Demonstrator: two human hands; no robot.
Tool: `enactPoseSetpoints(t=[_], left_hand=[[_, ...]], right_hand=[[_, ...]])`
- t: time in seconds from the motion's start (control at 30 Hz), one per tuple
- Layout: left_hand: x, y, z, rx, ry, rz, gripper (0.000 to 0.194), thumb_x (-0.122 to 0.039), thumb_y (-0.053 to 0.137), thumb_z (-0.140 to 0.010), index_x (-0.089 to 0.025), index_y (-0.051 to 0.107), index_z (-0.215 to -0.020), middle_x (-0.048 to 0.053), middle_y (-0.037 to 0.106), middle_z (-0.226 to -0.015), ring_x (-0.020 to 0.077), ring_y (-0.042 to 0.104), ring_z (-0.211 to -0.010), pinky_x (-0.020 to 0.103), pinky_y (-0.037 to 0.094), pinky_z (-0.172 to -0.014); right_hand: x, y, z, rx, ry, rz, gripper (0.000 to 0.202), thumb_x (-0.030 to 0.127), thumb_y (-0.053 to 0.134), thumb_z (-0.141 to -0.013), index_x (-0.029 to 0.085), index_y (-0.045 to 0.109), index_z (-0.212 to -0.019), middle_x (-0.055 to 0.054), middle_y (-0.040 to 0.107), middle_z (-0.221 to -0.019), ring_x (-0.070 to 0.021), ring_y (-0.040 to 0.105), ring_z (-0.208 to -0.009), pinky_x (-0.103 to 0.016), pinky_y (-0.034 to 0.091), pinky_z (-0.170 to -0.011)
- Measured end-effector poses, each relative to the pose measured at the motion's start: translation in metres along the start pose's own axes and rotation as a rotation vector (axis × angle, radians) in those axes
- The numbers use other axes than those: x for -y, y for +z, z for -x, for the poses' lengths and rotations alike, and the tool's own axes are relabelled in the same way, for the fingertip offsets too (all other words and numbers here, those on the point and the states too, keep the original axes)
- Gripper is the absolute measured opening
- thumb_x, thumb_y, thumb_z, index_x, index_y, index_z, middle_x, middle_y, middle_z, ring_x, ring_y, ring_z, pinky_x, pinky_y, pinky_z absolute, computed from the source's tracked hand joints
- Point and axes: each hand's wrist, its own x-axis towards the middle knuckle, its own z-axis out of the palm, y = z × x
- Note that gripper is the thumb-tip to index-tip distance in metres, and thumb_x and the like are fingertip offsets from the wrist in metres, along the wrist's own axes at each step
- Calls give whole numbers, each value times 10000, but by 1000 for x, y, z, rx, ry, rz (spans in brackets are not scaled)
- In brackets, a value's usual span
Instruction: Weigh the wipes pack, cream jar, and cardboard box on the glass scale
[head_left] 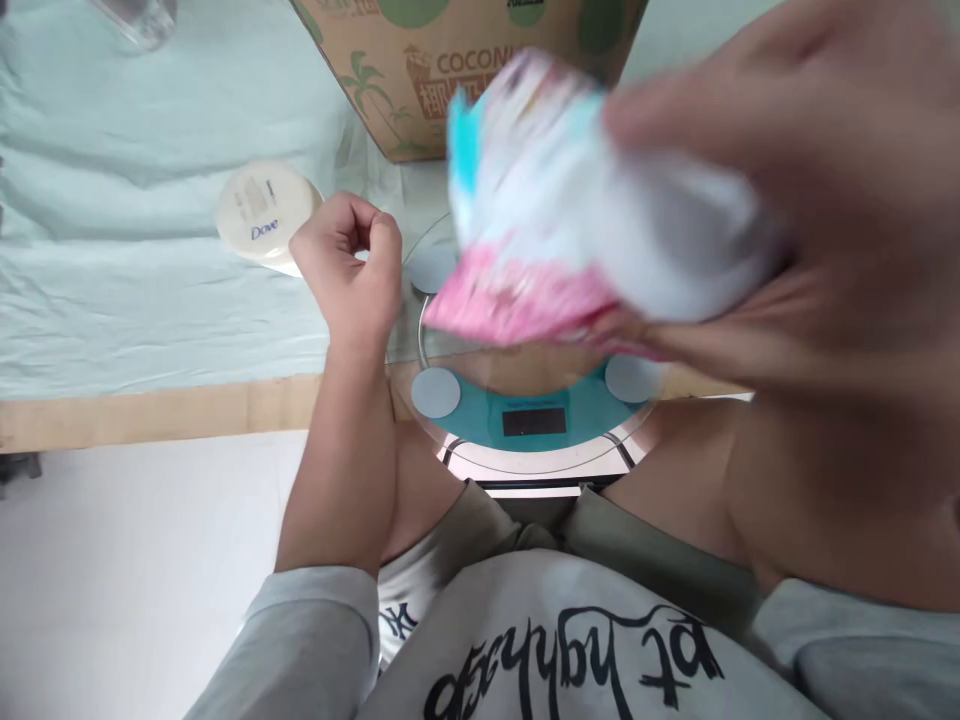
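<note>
My right hand (810, 200), large and blurred at the right, grips a white, pink and blue soft packet (540, 210) held up close to the camera. Below the packet lies a round glass scale (480, 405) with a teal band and a dark display, partly hidden by it. My left hand (356, 255) is curled with its fingers bent in, left of the scale; whether anything is inside the fingers is hidden. Just beside that hand, a round white Dove container (266, 210) rests on the pale green cloth.
A cardboard box (405, 110) with coconut print stands at the back centre. The pale green cloth (150, 310) covers the table up to its wooden front edge (187, 410). A clear object (150, 20) is at the top left.
</note>
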Motion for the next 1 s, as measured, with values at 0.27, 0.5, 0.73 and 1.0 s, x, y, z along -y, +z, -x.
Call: enactPoseSetpoints(t=[0.27,0.5,0.73,1.0], left_hand=[[11,-12,-3,49,73,-2,437,-58,762,-1002,-223,479,-712,-31,439,-644,129,379,-624,374,291,-659],[13,-14,-5,251,-141,-101,495,-157,749,-1015,-219,400,-670,-13,336,-654,122,346,-667,385,274,-698],[12,-7,-3,342,-154,-122,616,-339,760,-967,-225,260,-627,10,161,-677,161,240,-683,418,227,-675],[15,-8,-3,379,-135,-166,599,-322,676,-1005,-219,206,-649,14,160,-678,178,194,-685,420,209,-662]], right_hand=[[-29,43,-17,511,-529,425,619,796,713,-1060,557,704,-1631,-35,685,-1452,-219,655,-1215,-496,616,-1154],[-66,29,-50,-79,-338,-60,408,463,728,-1101,128,715,-868,-26,620,-837,-31,552,-806,-230,440,-793],[-127,50,-95,-527,225,-205,463,28,269,-1093,219,125,-698,32,48,-568,-57,74,-496,-298,48,-534],[-132,48,-91,-485,191,-154,571,-20,373,-1080,172,110,-611,15,79,-595,-22,112,-576,-250,92,-624]])
